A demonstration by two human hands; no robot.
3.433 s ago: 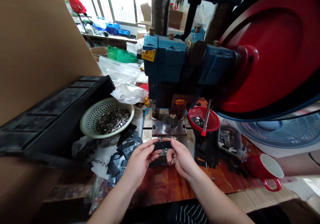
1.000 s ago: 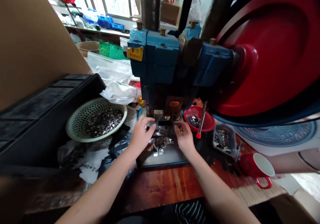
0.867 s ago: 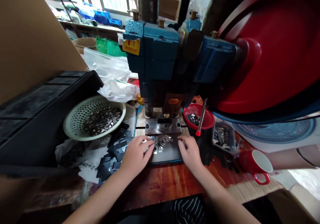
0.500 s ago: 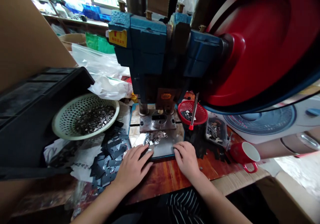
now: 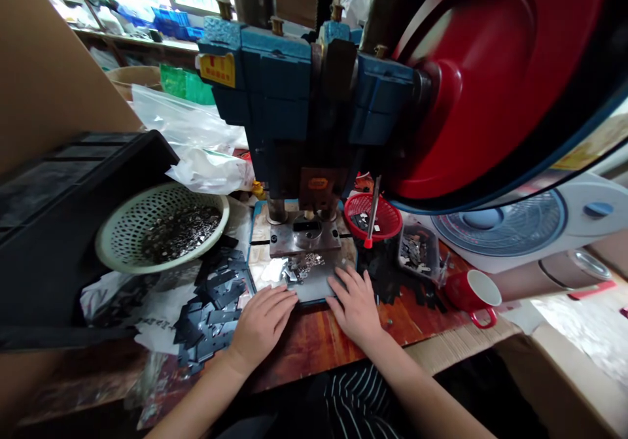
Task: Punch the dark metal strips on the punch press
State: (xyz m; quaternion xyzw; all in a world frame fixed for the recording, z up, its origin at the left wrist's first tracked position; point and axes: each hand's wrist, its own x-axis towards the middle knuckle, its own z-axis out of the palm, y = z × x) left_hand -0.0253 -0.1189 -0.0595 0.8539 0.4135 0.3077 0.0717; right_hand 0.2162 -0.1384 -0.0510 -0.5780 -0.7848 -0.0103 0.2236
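both left hand [image 5: 260, 324] and right hand [image 5: 357, 307], fingers loosely apart, rest at a smooth metal plate [image 5: 313, 288].

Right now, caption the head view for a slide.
Left hand and right hand at the front of the press, between dark plates and a mug.

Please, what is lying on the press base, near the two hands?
Small shiny metal pieces lie scattered on the press base, in front of a steel block. The surface beneath the pieces and the block is covered.

The press [image 5: 275, 79] looks rough painted metal, its wheel [image 5: 490, 79] smooth and glossy, the bits [image 5: 310, 265] shiny metal, the tabletop [image 5: 314, 344] glossy wood.
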